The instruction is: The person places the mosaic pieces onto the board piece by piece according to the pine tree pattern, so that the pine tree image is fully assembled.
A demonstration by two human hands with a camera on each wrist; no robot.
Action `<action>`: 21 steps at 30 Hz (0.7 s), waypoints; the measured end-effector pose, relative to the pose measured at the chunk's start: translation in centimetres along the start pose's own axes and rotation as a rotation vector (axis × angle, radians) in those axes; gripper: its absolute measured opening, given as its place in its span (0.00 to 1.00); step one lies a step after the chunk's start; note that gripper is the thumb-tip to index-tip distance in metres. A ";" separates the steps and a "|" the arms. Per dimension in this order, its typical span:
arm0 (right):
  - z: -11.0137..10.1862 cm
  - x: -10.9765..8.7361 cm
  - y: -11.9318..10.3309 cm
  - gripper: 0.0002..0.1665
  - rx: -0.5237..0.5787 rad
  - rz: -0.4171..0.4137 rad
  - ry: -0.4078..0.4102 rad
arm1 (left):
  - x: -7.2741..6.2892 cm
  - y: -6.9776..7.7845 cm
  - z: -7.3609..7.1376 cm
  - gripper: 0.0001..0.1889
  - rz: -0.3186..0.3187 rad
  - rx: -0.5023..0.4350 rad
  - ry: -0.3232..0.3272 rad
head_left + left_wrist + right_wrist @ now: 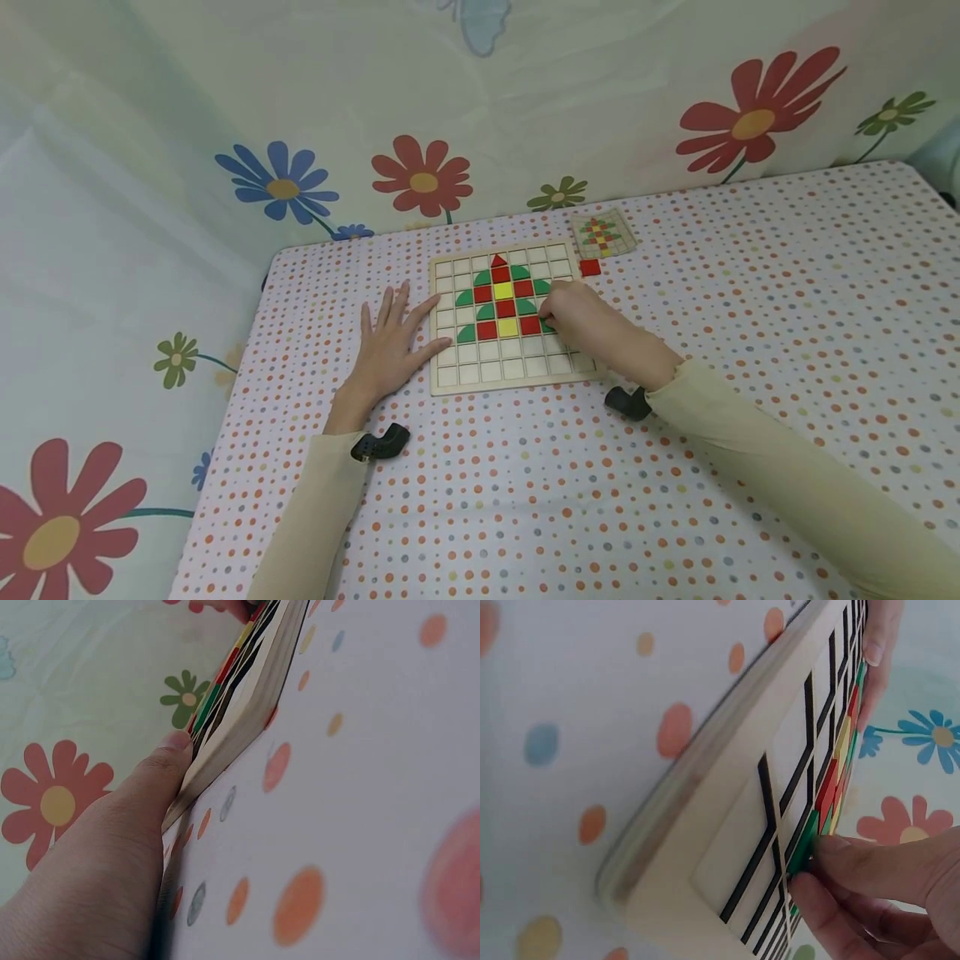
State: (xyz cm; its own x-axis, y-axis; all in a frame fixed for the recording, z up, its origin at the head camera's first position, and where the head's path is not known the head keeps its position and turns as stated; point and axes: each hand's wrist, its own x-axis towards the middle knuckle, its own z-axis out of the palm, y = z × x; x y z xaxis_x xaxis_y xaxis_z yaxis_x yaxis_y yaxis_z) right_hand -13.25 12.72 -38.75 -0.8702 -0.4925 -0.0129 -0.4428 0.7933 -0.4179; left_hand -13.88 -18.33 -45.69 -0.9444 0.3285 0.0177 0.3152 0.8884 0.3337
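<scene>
A wooden grid board (442,379) lies on the table, with red, yellow and green pieces set in a tree-like pattern. My left hand (386,354) rests with fingers spread at the board's left edge, thumb and index fingertips on its rim. At the pattern's lower right, my right hand (588,321) has its fingers curled over the board. Thumb and index finger pinch a green quarter-circle tile (804,844) sitting at its grid cell. Beside it in the right wrist view is a red square tile (827,791). The right hand hides part of the board's right side.
A loose red tile (590,267) lies just off the board's upper right corner. Behind it is a pattern card (626,242) showing a similar coloured tree. A dotted cloth (480,517) covers the table, and a flowered curtain (525,108) hangs along the back.
</scene>
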 end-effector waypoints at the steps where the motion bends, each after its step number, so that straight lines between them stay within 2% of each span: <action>1: 0.0 -0.1 0.0 0.07 0.008 -0.004 0.003 | 0.0 0.0 0.0 0.41 0.000 -0.004 0.000; 5: -0.6 -0.4 1.1 0.08 0.130 0.020 0.001 | -0.1 0.1 -0.1 0.41 0.003 -0.010 -0.001; 9: -1.9 0.0 3.2 0.10 0.211 0.062 0.043 | 0.0 0.0 -0.1 0.41 0.006 -0.010 0.005; 14: -3.3 1.3 5.5 0.13 0.138 0.077 0.125 | 0.0 -0.3 -0.1 0.41 0.008 -0.012 0.013; 21: -3.4 2.2 7.8 0.17 0.087 0.105 0.089 | 0.1 -0.3 0.0 0.41 0.011 -0.005 0.006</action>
State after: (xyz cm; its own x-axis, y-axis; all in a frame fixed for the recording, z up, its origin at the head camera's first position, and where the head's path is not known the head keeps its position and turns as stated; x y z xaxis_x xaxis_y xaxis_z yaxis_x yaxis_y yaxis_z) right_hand -19.33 19.02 -38.95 -0.9282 -0.3717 0.0182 -0.3311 0.8027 -0.4960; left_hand -14.03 -18.54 -45.81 -0.9413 0.3365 0.0274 0.3255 0.8829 0.3385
